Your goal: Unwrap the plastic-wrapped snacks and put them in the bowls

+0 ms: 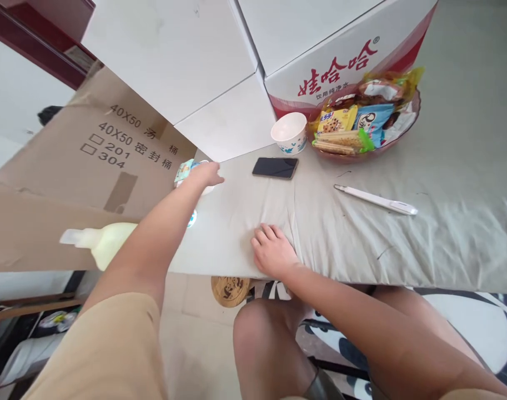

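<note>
My left hand (209, 174) reaches to the far left of the cloth, over a small light-blue printed packet (184, 171) and something white beneath it. Its fingers are mostly hidden, so I cannot see whether it grips anything. My right hand (273, 251) rests palm down on the beige cloth (236, 222) near the front edge, fingers loosely bent and holding nothing. Beyond it lies a black phone (275, 168). A white paper bowl with blue print (290, 133) stands behind the phone. To the right lies a white utility knife (376, 199).
A bowl of packaged snacks (361, 157) stands by a white printed carton (345, 61). A large cardboard box (124, 144) borders the left side. Near my left forearm are a pale yellow bottle (107, 241) and a small round blue-white item (192, 219). Below is a round wooden stool (230, 291).
</note>
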Demonstrator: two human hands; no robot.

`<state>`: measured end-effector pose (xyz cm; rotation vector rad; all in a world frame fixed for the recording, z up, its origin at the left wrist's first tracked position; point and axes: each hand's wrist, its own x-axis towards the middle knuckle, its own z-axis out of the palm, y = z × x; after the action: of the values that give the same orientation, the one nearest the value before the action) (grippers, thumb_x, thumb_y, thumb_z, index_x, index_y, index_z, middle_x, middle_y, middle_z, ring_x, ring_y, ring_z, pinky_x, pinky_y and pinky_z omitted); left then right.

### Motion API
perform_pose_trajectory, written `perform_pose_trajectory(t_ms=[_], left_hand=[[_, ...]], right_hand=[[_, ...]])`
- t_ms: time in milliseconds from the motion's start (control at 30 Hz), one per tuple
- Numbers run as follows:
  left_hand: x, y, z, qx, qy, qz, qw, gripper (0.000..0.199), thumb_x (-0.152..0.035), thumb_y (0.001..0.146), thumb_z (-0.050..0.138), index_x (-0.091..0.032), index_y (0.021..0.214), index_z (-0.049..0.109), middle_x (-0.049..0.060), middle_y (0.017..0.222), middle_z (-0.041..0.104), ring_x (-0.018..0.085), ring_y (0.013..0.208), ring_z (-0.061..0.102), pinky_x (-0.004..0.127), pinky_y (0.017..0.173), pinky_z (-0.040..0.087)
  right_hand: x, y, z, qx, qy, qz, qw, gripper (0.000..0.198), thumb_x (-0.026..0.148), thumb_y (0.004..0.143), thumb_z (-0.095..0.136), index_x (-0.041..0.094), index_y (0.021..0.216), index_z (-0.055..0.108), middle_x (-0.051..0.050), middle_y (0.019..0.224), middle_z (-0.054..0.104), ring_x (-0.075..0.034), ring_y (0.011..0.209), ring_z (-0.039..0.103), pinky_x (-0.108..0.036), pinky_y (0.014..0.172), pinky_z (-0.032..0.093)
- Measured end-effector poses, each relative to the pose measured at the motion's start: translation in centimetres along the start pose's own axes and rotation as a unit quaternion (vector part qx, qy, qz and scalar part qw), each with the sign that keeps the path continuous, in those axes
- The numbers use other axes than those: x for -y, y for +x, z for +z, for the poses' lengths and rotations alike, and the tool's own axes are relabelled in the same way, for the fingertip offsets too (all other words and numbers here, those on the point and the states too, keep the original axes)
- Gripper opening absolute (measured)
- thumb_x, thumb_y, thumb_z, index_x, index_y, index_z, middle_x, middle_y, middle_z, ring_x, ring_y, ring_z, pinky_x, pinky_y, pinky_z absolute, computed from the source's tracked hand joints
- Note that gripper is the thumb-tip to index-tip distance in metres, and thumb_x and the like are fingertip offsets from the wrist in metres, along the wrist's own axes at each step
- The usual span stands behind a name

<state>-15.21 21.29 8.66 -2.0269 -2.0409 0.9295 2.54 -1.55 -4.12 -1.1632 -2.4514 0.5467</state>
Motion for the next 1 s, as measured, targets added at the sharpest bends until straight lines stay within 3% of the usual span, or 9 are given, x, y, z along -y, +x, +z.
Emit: perform_pose_trajectory(t_ms=[67,167,267,600,733,833,900,1000], left_hand=[[-3.9,1.2,-1.1,-0.017,-0.004,0.096,0.995,0.068,-0.04,0.083,0.067,-0.021,0.145,0.047,0.012,0.149,0.054,0.029,0.136,0.052,0.037,0.111,0.044],[-9.5,2.9,-2.0,-0.031,-0.014,0.257,0.966,0.089,-0.032,0.071,0.073,-0.022,0.152,0.038,0.012,0.157,0.045,0.029,0.142,0.047,0.033,0.115,0.04],[-12.3,4.3,-2.0,-0.007,-0.046,0.295,0.955,0.098,-0.026,0.063,0.073,-0.023,0.153,0.034,0.013,0.149,0.05,0.03,0.131,0.056,0.036,0.107,0.047],[-11.3,7.8,-1.5,-0.013,-0.089,0.31,0.946,0.09,-0.028,0.054,0.074,-0.017,0.139,0.049,0.012,0.134,0.058,0.033,0.122,0.06,0.038,0.103,0.049],[-11.4,7.9,-1.8,-0.007,-0.082,0.316,0.945,0.088,-0.027,0.052,0.075,-0.018,0.137,0.051,0.012,0.134,0.058,0.033,0.121,0.06,0.038,0.102,0.05],[-11.0,8.2,-1.5,-0.028,-0.091,0.319,0.943,0.092,-0.02,0.055,0.071,-0.018,0.143,0.046,0.013,0.143,0.052,0.032,0.131,0.053,0.037,0.11,0.046],[-10.5,8.4,-1.0,-0.078,-0.111,0.3,0.944,0.097,-0.012,0.058,0.067,-0.019,0.15,0.038,0.013,0.15,0.045,0.032,0.141,0.044,0.038,0.118,0.039],[-9.5,8.2,-0.1,-0.122,-0.141,0.198,0.962,0.1,-0.007,0.061,0.064,-0.024,0.154,0.032,0.012,0.153,0.04,0.034,0.144,0.04,0.042,0.119,0.037]], right_hand=[[0.0,0.1,-0.1,0.006,0.008,-0.002,1.0,0.04,0.025,0.095,0.05,0.007,0.128,0.064,-0.021,0.142,0.057,-0.038,0.143,0.038,-0.052,0.117,0.028],[0.1,0.4,-0.2,0.009,0.02,-0.005,1.0,0.042,0.026,0.096,0.049,0.005,0.13,0.063,-0.021,0.143,0.056,-0.039,0.143,0.037,-0.053,0.117,0.028],[0.0,0.8,-0.2,0.006,0.028,-0.004,1.0,0.042,0.027,0.097,0.048,0.006,0.13,0.063,-0.021,0.143,0.055,-0.038,0.143,0.038,-0.053,0.117,0.029],[-0.3,1.1,-0.1,0.008,0.037,-0.009,0.999,0.041,0.027,0.097,0.049,0.006,0.129,0.063,-0.022,0.143,0.056,-0.037,0.143,0.038,-0.052,0.117,0.029],[-0.2,1.2,-0.3,0.021,0.033,-0.006,0.999,0.042,0.026,0.096,0.049,0.005,0.13,0.063,-0.022,0.142,0.056,-0.038,0.143,0.037,-0.052,0.117,0.029],[-0.2,1.2,-0.4,0.026,0.031,-0.005,0.999,0.042,0.026,0.096,0.048,0.005,0.131,0.063,-0.021,0.142,0.056,-0.038,0.143,0.038,-0.052,0.117,0.03],[-0.2,1.2,-0.5,0.022,0.03,-0.006,0.999,0.042,0.026,0.096,0.049,0.006,0.131,0.063,-0.021,0.143,0.056,-0.037,0.143,0.038,-0.052,0.117,0.03],[-0.3,1.1,-0.4,0.022,0.03,-0.008,0.999,0.043,0.027,0.096,0.049,0.006,0.131,0.063,-0.021,0.144,0.055,-0.037,0.144,0.037,-0.051,0.117,0.029]])
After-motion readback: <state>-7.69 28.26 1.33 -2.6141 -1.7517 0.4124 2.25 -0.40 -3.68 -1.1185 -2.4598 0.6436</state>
